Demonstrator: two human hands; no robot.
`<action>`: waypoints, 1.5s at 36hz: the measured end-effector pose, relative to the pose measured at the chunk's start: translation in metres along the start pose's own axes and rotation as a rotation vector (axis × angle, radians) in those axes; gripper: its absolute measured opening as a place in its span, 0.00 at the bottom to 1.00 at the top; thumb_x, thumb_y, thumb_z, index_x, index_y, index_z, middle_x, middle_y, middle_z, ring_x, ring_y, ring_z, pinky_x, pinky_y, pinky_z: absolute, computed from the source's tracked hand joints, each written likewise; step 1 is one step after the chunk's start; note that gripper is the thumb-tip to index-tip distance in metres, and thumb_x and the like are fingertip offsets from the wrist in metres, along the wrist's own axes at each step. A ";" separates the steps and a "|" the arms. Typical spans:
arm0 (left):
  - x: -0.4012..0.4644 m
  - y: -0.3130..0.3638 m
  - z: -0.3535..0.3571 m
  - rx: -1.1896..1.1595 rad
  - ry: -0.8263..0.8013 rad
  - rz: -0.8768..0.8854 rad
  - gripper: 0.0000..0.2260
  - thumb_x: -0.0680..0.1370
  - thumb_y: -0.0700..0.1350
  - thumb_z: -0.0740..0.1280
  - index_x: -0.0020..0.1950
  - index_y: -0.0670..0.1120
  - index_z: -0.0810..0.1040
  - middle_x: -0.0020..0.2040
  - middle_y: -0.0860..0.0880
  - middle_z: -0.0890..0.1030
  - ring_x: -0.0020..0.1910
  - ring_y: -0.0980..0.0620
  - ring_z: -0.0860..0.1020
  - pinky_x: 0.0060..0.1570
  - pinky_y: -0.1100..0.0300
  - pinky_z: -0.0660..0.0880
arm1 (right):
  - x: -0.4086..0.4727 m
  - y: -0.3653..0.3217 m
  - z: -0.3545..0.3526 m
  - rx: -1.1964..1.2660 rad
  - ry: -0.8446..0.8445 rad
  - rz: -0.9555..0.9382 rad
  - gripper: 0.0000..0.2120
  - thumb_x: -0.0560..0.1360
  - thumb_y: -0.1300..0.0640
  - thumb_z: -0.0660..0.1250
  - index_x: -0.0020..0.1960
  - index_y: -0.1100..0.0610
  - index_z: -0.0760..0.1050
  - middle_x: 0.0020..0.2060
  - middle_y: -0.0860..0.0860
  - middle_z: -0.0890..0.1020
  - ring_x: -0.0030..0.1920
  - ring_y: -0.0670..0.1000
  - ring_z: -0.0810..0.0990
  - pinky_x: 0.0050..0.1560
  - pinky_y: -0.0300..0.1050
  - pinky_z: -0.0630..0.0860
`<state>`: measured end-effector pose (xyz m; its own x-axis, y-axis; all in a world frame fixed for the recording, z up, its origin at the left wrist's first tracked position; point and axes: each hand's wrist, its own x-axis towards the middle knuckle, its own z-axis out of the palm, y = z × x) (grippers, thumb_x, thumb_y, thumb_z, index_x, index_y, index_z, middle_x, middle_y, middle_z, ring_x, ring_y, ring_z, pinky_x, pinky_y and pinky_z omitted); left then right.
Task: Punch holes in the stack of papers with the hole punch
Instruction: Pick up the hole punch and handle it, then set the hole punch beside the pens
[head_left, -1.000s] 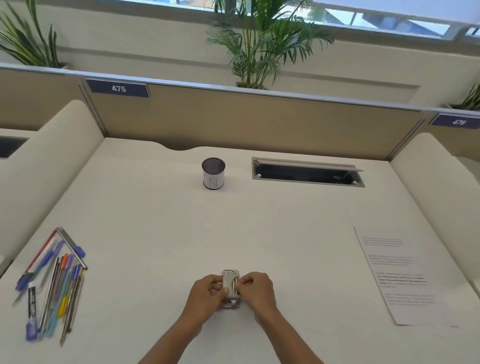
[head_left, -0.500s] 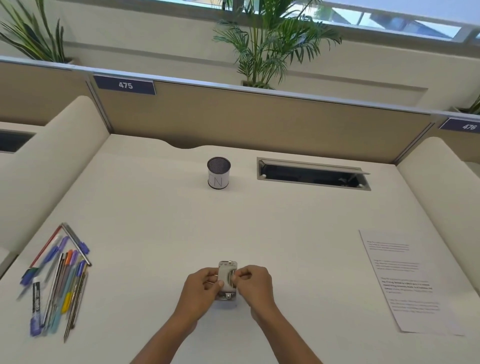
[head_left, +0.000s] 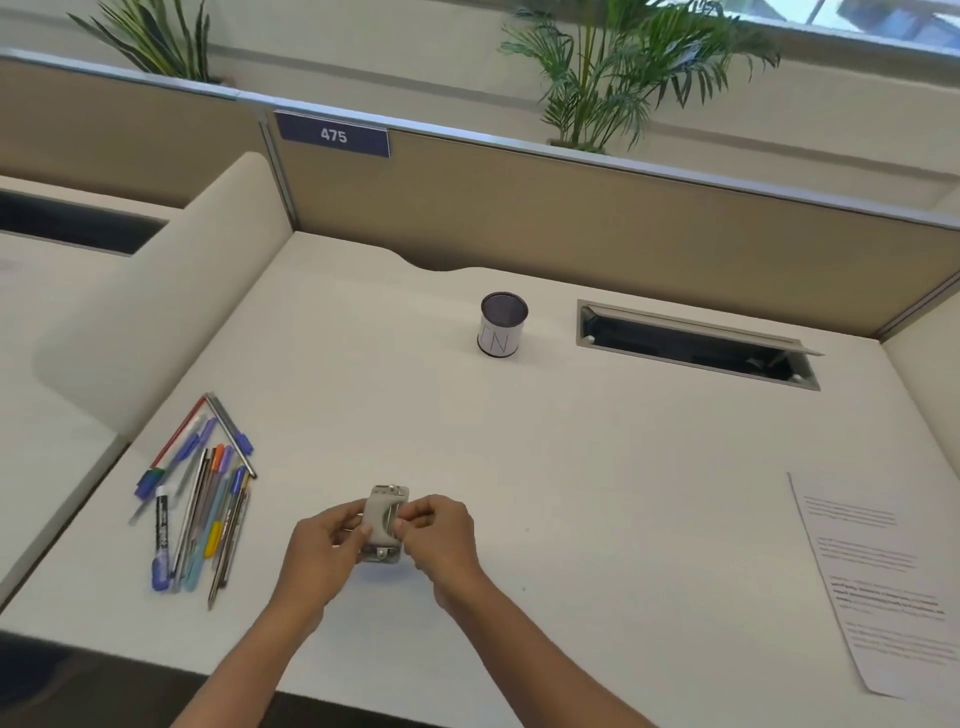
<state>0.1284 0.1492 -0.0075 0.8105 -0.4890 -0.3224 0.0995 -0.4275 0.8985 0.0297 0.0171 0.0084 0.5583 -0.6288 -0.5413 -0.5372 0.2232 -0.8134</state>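
Note:
A small grey metal hole punch (head_left: 383, 522) rests near the front middle of the white desk (head_left: 571, 467), its long side pointing away from me. My left hand (head_left: 324, 545) grips its left side and my right hand (head_left: 441, 535) pinches its right side, fingertips on the top lever. The printed papers (head_left: 878, 587) lie flat at the far right of the desk, well apart from both hands. Whether it is one sheet or a stack I cannot tell.
Several pens and markers (head_left: 200, 493) lie in a loose pile at the left front. A dark mesh pen cup (head_left: 501, 325) with a white label stands at the back middle, next to an open cable tray slot (head_left: 691, 345). Padded dividers close both sides.
The view has swung to the left, so everything sits further right in the frame. Both hands stay on the hole punch in nearly the same grip.

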 end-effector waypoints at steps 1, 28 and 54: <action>0.001 -0.004 -0.010 0.011 0.013 -0.007 0.16 0.81 0.33 0.72 0.66 0.47 0.85 0.49 0.54 0.89 0.47 0.56 0.88 0.40 0.64 0.84 | 0.000 -0.002 0.010 0.008 -0.028 0.006 0.04 0.74 0.60 0.74 0.48 0.55 0.84 0.45 0.54 0.88 0.40 0.49 0.83 0.40 0.43 0.78; 0.008 -0.064 -0.132 0.093 0.157 -0.121 0.19 0.82 0.36 0.70 0.73 0.45 0.80 0.54 0.49 0.85 0.53 0.52 0.84 0.58 0.49 0.84 | -0.012 -0.007 0.139 0.086 -0.315 0.103 0.08 0.77 0.60 0.75 0.55 0.60 0.85 0.52 0.60 0.87 0.41 0.50 0.81 0.37 0.40 0.77; -0.026 -0.053 -0.023 0.736 0.168 0.517 0.39 0.82 0.62 0.58 0.88 0.48 0.50 0.89 0.47 0.46 0.88 0.45 0.45 0.84 0.39 0.50 | -0.008 0.069 0.019 -0.911 0.040 -0.600 0.30 0.84 0.38 0.57 0.83 0.45 0.57 0.86 0.46 0.52 0.87 0.51 0.47 0.86 0.57 0.47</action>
<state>0.1150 0.2021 -0.0395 0.7308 -0.6617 0.1674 -0.6457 -0.5907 0.4839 0.0002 0.0521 -0.0474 0.8737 -0.4783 -0.0888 -0.4600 -0.7530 -0.4705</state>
